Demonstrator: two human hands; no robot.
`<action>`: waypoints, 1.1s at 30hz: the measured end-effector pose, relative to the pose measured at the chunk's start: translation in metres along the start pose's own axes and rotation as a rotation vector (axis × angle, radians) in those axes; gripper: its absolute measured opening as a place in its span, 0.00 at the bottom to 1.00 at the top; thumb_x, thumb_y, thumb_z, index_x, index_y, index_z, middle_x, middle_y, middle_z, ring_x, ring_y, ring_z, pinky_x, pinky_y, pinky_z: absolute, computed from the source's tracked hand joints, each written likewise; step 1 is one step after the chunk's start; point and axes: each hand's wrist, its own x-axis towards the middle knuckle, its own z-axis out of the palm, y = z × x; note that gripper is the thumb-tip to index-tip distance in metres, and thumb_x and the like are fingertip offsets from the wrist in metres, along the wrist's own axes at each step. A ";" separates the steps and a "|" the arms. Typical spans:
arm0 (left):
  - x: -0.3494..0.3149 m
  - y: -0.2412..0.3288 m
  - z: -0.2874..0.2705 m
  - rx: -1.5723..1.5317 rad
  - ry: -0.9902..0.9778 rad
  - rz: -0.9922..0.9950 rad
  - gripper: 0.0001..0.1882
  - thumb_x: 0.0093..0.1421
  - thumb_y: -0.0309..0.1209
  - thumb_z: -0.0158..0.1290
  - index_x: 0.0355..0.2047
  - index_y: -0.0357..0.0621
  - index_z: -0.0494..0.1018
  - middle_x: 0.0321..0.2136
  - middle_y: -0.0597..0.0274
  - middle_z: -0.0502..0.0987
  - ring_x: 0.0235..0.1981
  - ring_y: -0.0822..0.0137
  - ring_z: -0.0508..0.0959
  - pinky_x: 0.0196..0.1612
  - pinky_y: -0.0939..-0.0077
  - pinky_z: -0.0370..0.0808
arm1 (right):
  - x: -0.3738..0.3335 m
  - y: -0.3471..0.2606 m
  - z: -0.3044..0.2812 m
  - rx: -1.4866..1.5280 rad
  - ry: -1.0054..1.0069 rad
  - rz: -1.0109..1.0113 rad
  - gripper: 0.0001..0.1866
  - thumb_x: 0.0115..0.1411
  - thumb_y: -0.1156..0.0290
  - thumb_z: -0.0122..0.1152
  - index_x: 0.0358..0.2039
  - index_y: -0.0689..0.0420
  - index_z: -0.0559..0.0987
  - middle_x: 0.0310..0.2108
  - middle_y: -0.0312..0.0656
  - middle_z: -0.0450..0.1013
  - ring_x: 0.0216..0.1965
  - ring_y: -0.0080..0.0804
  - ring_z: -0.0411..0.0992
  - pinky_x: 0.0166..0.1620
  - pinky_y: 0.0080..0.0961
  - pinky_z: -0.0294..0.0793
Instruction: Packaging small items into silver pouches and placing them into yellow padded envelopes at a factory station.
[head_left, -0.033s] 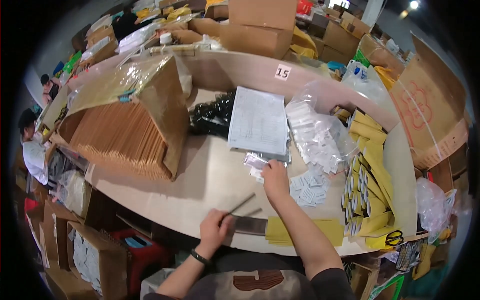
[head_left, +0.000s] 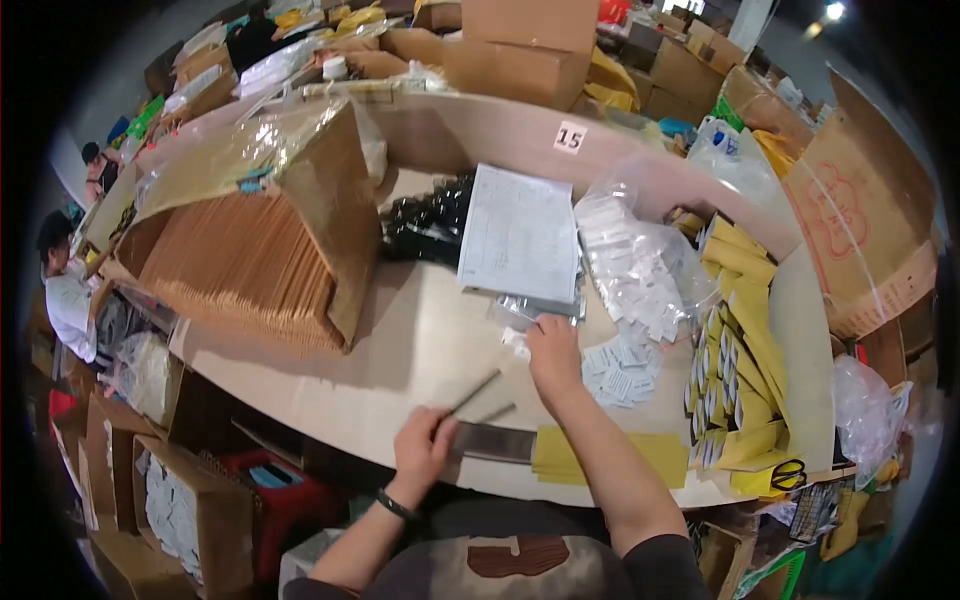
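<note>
My left hand (head_left: 425,445), with a dark band on its wrist, is closed around a thin dark stick (head_left: 476,390) that points up and to the right. A fainter parallel line beside the stick looks like its shadow. My right hand (head_left: 554,352) reaches to the lower edge of the printed sheet (head_left: 519,232), fingers pinched at a small clear plastic packet (head_left: 514,311); the fingertips are partly hidden. Small white printed slips (head_left: 620,372) lie just right of this hand. Yellow flat card pieces (head_left: 608,458) lie under my right forearm, beside a dark flat strip (head_left: 495,443).
A carton (head_left: 345,240) packed with brown envelopes (head_left: 235,265) stands on the left. Behind are black glossy packets (head_left: 430,222). To the right lie a clear bag of white slips (head_left: 640,260), rows of yellow folded packs (head_left: 735,370) and scissors (head_left: 788,475). A low partition (head_left: 460,130) backs the table.
My left hand has shifted slightly up and left with the stick. My right hand has edged up toward the sheet, and the packet by its fingers lies a little higher.
</note>
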 end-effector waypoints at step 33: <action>0.191 -0.003 -0.200 0.784 -0.008 -0.133 0.07 0.53 0.27 0.56 0.30 0.38 0.78 0.34 0.41 0.81 0.39 0.43 0.81 0.42 0.54 0.79 | -0.174 -0.014 -0.064 0.282 -0.211 -0.321 0.18 0.55 0.67 0.65 0.48 0.46 0.82 0.62 0.57 0.64 0.64 0.62 0.60 0.65 0.66 0.53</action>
